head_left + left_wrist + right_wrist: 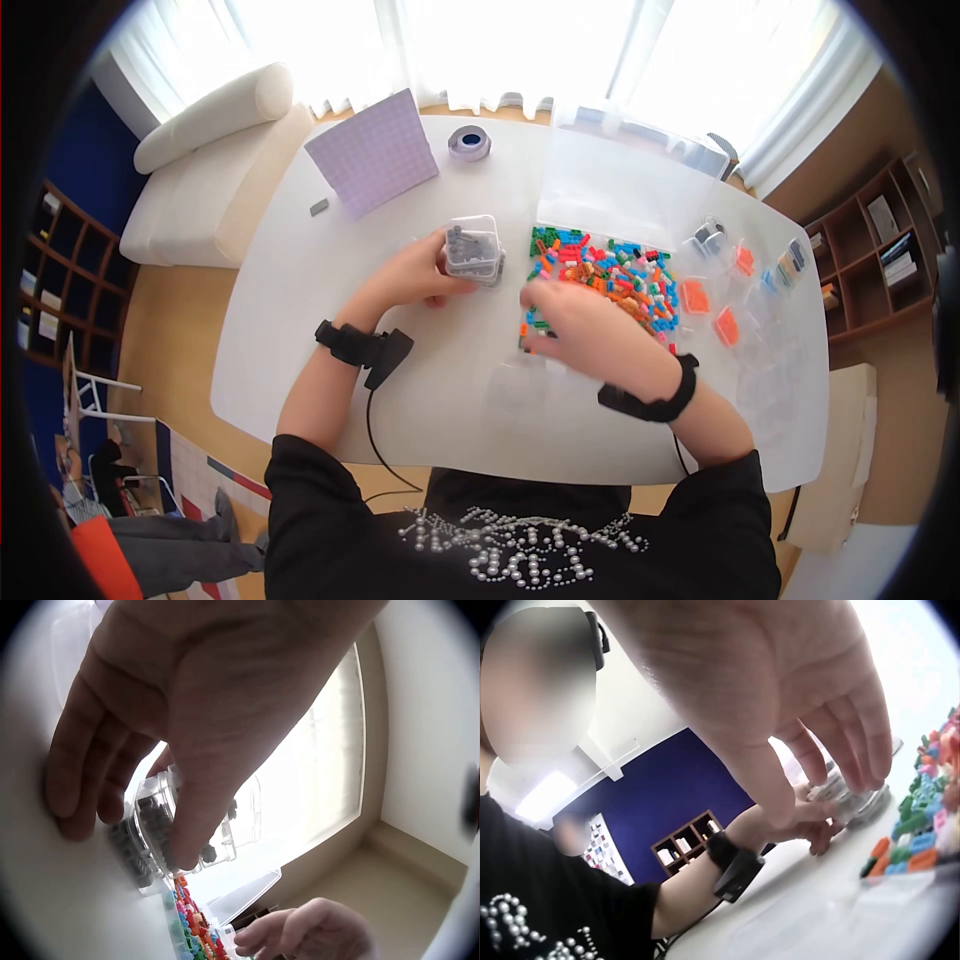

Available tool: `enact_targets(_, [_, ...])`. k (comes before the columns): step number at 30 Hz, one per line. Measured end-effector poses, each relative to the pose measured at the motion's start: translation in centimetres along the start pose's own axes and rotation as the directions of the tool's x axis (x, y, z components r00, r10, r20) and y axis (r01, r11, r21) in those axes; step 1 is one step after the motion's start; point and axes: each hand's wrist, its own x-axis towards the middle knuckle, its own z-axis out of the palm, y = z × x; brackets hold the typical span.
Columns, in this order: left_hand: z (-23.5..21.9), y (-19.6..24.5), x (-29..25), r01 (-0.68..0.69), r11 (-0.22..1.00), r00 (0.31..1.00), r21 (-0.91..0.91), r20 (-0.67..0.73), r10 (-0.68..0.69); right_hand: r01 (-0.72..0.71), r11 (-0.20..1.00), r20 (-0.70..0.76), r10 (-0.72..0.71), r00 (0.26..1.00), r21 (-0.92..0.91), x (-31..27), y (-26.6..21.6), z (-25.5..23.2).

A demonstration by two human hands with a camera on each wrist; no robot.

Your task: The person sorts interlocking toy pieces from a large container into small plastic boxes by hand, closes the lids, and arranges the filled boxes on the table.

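My left hand (415, 272) grips a small clear plastic box (474, 262) of grey building bricks at the table's middle. In the left wrist view, the thumb lies along the near side of the clear boxes (154, 825), which appear stacked, with grey pieces inside. My right hand (590, 325) hovers over the near left edge of a spread of colourful building bricks (625, 270), its fingers loosely bent. Nothing shows between the fingers of the right hand (780, 697) in the right wrist view.
A large clear lid (610, 190) stands behind the bricks. Small clear boxes, some with orange pieces (694, 296), lie to the right. A lilac baseplate (375, 155), a tape roll (469, 143) and a grey brick (319, 207) are at the back left. Another person stands at lower left.
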Motion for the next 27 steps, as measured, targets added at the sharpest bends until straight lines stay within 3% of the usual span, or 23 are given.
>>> enact_targets(4, [-0.1,0.2,0.2,0.017,1.0,1.0,0.022,0.005,-0.017,-0.103,0.989,-0.109,0.114,0.987,0.102,3.9,2.5,0.4])
enact_targets(6, [0.0,-0.2,0.4,-0.013,1.0,1.0,0.028,0.015,0.013,0.021,0.995,-0.297,0.008,0.955,0.096,5.4,3.0,1.2])
enact_targets(9, [0.3,0.8,-0.1,0.004,0.998,1.0,0.07,0.009,-0.004,0.111,0.974,-0.31,-0.046,0.95,0.197,6.1,2.3,0.9])
enact_targets(19, [1.1,0.5,0.0,-0.067,0.994,0.998,0.083,0.015,0.066,0.04,0.991,-0.334,0.004,0.943,0.125,6.1,2.1,1.1])
enact_targets(21, [1.3,-0.6,0.6,-0.192,0.979,0.981,0.061,0.014,0.192,0.053,0.984,-0.333,0.006,0.943,0.168,6.1,1.9,1.0])
enact_targets(27, [1.1,-0.7,0.7,-0.138,0.987,0.99,0.078,0.015,0.138,0.028,0.973,-0.24,0.028,0.97,0.227,6.3,2.0,0.3])
